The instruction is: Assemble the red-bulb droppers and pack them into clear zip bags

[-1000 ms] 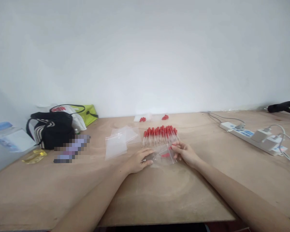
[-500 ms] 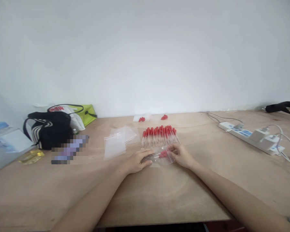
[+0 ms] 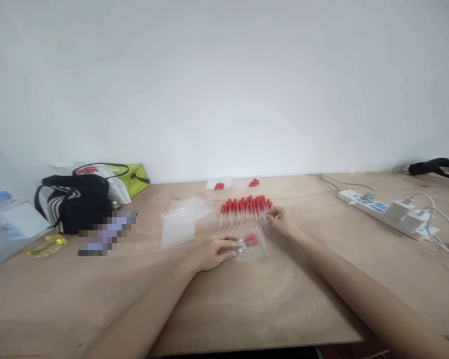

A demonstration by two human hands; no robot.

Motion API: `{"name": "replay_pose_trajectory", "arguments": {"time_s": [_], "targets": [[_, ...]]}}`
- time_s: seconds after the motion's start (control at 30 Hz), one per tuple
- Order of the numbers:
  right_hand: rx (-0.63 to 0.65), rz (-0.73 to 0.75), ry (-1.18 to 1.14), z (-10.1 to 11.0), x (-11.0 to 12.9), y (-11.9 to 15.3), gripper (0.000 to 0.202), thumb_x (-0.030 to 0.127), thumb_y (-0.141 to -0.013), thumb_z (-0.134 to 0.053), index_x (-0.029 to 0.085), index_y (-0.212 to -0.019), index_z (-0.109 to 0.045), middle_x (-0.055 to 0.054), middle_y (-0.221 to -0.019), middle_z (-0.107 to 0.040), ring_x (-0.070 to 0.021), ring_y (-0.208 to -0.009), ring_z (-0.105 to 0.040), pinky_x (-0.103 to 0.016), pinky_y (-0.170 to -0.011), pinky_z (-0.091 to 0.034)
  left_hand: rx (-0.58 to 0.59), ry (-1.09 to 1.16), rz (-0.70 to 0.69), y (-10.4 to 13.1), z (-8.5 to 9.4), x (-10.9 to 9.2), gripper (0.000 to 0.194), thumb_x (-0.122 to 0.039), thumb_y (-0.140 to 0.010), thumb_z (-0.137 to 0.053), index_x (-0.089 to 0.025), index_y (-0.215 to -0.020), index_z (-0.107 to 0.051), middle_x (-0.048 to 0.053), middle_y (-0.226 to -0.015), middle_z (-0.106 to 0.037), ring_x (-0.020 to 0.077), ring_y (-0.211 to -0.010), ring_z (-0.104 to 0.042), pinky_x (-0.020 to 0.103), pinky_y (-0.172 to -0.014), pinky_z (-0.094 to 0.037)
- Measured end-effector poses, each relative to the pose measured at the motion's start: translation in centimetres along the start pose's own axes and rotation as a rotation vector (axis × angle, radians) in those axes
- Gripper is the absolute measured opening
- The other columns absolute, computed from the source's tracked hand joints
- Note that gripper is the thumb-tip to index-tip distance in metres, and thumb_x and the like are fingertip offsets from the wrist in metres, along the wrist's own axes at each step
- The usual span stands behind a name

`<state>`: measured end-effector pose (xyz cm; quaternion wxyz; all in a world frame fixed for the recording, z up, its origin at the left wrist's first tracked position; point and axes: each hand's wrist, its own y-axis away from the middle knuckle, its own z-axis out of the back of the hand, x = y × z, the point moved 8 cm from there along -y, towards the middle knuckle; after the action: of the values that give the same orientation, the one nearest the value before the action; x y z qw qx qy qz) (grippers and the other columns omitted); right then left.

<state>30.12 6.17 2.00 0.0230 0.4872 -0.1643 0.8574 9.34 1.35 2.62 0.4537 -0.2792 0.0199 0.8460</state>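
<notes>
Your left hand (image 3: 214, 251) rests flat on the left edge of a small clear zip bag (image 3: 255, 244), fingers together, pinning it to the wooden table (image 3: 322, 279). Two red-capped droppers (image 3: 249, 240) lie inside. At twelve o'clock from the bag lies the row of droppers (image 3: 244, 210); your right hand (image 3: 280, 219) touches its three o'clock end, fingertips closing on one stem, though I cannot tell whether it is gripped. They look light, thin and brittle: take the red bulb, not the tip. The film looks slippery.

Left hand (image 3: 212, 251) pressing flat on small clear bag (image 3: 255, 244) holding red-capped droppers; right hand (image 3: 281, 221) touching dropper row (image 3: 245, 211) on wooden table (image 3: 322, 279).
</notes>
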Motion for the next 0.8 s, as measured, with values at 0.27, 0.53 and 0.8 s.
{"name": "replay_pose_trajectory", "arguments": {"time_s": [0.27, 0.53, 0.8], "targets": [[-0.063, -0.157, 0.402, -2.0, 0.3, -3.3, 0.012, 0.026, -0.061, -0.054, 0.018, -0.054, -0.058, -0.007, -0.060, -0.061, -0.0180, -0.062, -0.058, -0.024, -0.052, -0.037, -0.012, 0.011, 0.026, 0.1, 0.4, 0.1, 0.027, -0.033, -0.079, -0.051, -0.023, -0.104, -0.059, 0.004, -0.108, -0.057, 0.0161, -0.099, -0.053, 0.028, -0.087, -0.039], [-0.125, -0.213, 0.380, -2.2, 0.5, -4.1, 0.008, 0.021, -0.058, -0.054, 0.017, -0.061, -0.060, -0.012, -0.068, -0.063, -0.0236, -0.067, -0.060, -0.028, -0.053, -0.038, -0.008, 0.019, 0.014, 0.1, 0.4, 0.1, 0.029, -0.034, -0.079, -0.052, -0.023, -0.105, -0.058, 0.004, -0.109, -0.057, 0.0163, -0.100, -0.053, 0.029, -0.088, -0.039], [-0.072, -0.083, 0.043, 0.7, 1.5, -2.4, 0.017, 0.033, -0.067, -0.050, 0.017, -0.062, -0.054, -0.002, -0.060, -0.059, -0.0132, -0.056, -0.054, -0.023, -0.051, -0.039, -0.014, -0.008, 0.011, 0.2, 0.4, 0.2, 0.031, -0.036, -0.079, -0.052, -0.026, -0.107, -0.057, 0.003, -0.111, -0.057, 0.0177, -0.101, -0.052, 0.030, -0.089, -0.038]]}}
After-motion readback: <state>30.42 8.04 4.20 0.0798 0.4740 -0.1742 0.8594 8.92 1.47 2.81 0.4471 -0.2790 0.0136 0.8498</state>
